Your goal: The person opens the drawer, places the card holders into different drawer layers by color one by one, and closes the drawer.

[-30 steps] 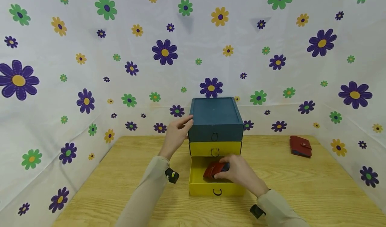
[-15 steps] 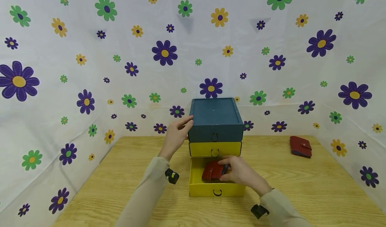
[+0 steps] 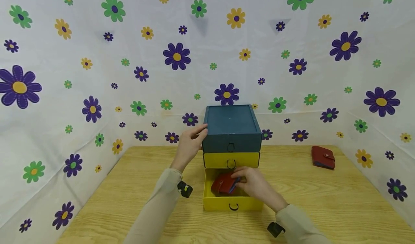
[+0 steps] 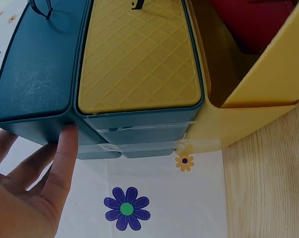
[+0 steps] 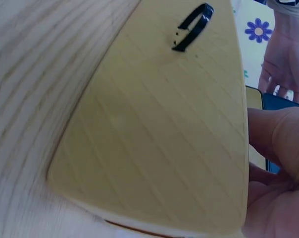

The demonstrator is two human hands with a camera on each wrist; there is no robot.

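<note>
A small chest [image 3: 231,118] of stacked drawers stands on the table, blue on top with a yellow front below. Its bottom yellow drawer [image 3: 215,203] is pulled out. Inside lies a red wallet [image 3: 223,184] with a snap strap, tilted, bluish inner leaves showing at its right edge. My right hand [image 3: 257,186] reaches into this drawer and pinches that edge between thumb and fingers. In the right wrist view the drawer front hides the wallet. My left hand [image 3: 188,147] rests against the chest's upper left side; the left wrist view shows its fingers [image 4: 65,153] extended along the blue wall.
A second red wallet [image 3: 323,157] lies on the wooden table [image 3: 146,208] at the back right. Flower-printed white cloth [image 3: 129,49] hangs behind and at both sides. Black loop handles [image 3: 233,207] stick out from the drawer fronts.
My right hand has turned the wallet and shifted it left within the drawer, its fingers now at the right edge. The left hand stays in place against the chest.
</note>
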